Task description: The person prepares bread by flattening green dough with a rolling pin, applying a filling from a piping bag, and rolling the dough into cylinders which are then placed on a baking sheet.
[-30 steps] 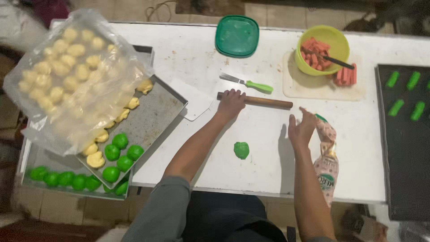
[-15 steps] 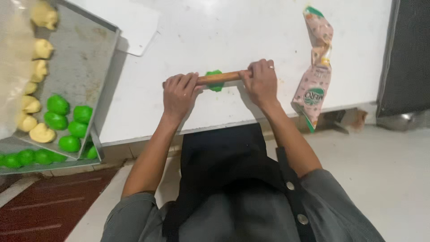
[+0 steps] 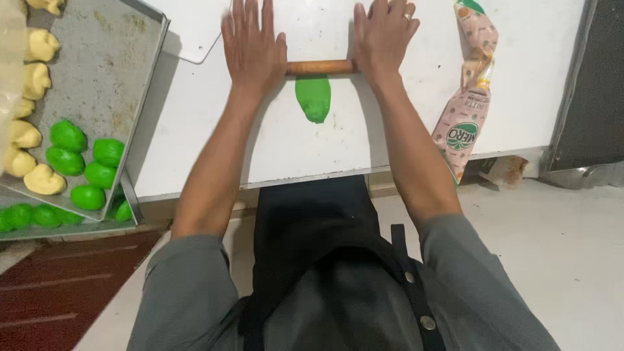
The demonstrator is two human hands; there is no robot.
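Both hands lie flat and open on a wooden rolling pin [image 3: 320, 66] that rests across the white desk [image 3: 195, 130]. The left hand [image 3: 252, 45] presses palm down on the pin's left end, fingers stretched forward and slightly spread; the right hand [image 3: 382, 36] does the same on the right end, with a ring on one finger. Neither hand curls around the pin, so only the short middle stretch of wood shows between them. A piece of green dough [image 3: 313, 97] lies on the desk between the forearms, flattened into a long tongue; its far end touches or slips under the pin, though which is hard to tell from here, and its rounded near end points toward the person. To the right of the right forearm a pink plastic bag [image 3: 467, 97] lies lengthwise on the desk, its lower end hanging past the desk's front edge. At the left a metal tray [image 3: 104, 71] sits tilted at the desk's corner, carrying green dough balls [image 3: 84, 162] near its lower end and pale yellow dough pieces [image 3: 29, 123] along its left side. A second tray [image 3: 65, 229] shows beneath it with more green balls. A dark tray edge [image 3: 595, 84] sits at the far right.
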